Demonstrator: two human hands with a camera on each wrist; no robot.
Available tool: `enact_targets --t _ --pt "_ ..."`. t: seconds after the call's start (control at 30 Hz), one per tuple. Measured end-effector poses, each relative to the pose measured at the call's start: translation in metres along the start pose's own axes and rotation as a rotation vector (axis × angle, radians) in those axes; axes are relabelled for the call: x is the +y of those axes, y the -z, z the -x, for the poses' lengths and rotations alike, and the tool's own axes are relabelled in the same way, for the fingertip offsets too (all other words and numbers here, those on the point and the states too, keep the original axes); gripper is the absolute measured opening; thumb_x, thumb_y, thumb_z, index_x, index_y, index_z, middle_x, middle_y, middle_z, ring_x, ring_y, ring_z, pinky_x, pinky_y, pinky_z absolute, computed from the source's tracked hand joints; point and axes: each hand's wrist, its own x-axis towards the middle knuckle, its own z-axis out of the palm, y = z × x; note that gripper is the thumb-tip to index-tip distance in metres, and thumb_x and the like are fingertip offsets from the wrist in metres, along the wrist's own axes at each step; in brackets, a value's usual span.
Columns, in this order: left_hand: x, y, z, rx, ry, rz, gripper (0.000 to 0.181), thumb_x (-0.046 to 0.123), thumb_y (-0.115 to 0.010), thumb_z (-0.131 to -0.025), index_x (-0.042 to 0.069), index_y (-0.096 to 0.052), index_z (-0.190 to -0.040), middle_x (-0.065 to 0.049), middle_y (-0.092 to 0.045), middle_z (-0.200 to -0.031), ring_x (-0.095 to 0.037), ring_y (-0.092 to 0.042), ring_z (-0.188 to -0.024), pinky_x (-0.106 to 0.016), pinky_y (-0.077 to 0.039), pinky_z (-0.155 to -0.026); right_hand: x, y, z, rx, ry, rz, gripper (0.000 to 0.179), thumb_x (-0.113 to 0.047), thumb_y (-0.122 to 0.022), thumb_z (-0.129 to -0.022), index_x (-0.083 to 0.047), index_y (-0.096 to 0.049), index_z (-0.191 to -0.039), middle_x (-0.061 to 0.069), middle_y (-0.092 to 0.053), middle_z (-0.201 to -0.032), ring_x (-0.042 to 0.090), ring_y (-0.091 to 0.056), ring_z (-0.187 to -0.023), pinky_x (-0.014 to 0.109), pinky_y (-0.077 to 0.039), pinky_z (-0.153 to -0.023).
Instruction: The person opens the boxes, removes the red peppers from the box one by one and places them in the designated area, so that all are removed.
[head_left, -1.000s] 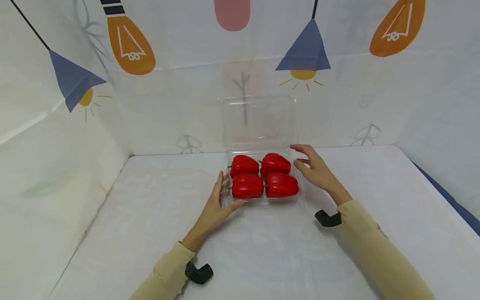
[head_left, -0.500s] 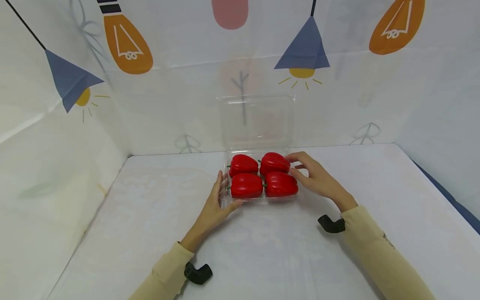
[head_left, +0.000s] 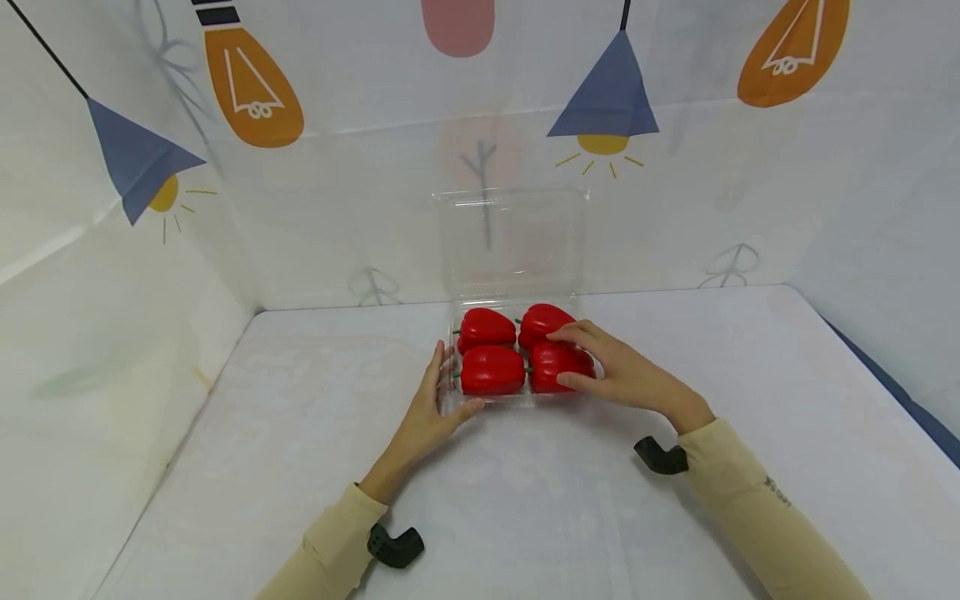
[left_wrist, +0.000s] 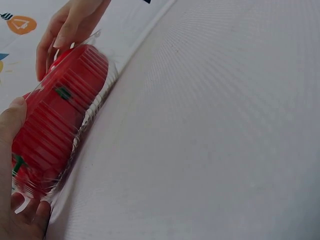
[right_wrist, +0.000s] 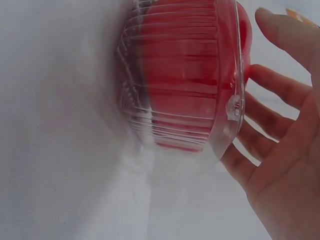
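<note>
Several red bell peppers (head_left: 492, 371) with green stems lie in two rows in a clear plastic clamshell container (head_left: 454, 314). Its lid (head_left: 517, 242) stands raised at the back. My left hand (head_left: 426, 422) holds the container's near left corner, thumb at the front rim and fingers along the left side. My right hand (head_left: 618, 367) is over the near right bell pepper (head_left: 550, 363), thumb and fingers spread across it. In the right wrist view the thumb (right_wrist: 287, 35) stands apart from the pepper, while a fingertip is right at its side. The palm hides part of it in the head view.
The container stands on a white-covered table (head_left: 517, 500) near its back edge. Behind it hangs a white cloth (head_left: 360, 208) printed with lamps and bulbs. A black curved piece sits at each wrist, the left one (head_left: 396, 547) and the right one (head_left: 662, 456).
My right hand has moved from beside the container's right side leftward and nearer, over the near right bell pepper. My left hand, the container and the peppers stay in place.
</note>
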Motion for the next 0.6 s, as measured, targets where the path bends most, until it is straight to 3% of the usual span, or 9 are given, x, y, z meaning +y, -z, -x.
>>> enact_targets --t 0.27,0.47,0.6 --pt "-0.001 -0.001 -0.001 0.002 -0.016 0.01 0.098 0.021 -0.071 -0.083 0.009 -0.003 -0.153 -0.015 -0.023 -0.156 -0.033 -0.031 -0.14 -0.049 -0.034 -0.111 -0.005 -0.003 0.0 -0.004 0.02 0.055 0.065 -0.039 -0.072 -0.082 -0.023 -0.044 -0.138 -0.001 -0.045 -0.133 0.021 -0.044 -0.125 0.041 -0.052 -0.093" --pt "0.0 0.0 -0.001 0.003 -0.011 0.009 0.098 0.02 -0.072 -0.083 0.009 -0.003 -0.153 -0.015 -0.023 -0.155 -0.033 -0.032 -0.14 -0.049 -0.035 -0.11 0.002 -0.009 -0.001 0.026 0.049 0.08 0.063 -0.045 -0.07 -0.081 -0.027 -0.046 -0.137 -0.003 -0.045 -0.133 0.019 -0.044 -0.124 0.04 -0.053 -0.092" --pt "-0.007 -0.001 -0.003 0.002 -0.014 0.012 0.099 0.02 -0.072 -0.083 0.011 -0.003 -0.153 -0.015 -0.023 -0.156 -0.033 -0.032 -0.14 -0.05 -0.034 -0.11 0.008 -0.012 0.001 0.068 0.1 0.078 0.06 -0.043 -0.07 -0.082 -0.024 -0.049 -0.135 -0.003 -0.046 -0.134 0.019 -0.044 -0.125 0.042 -0.051 -0.094"
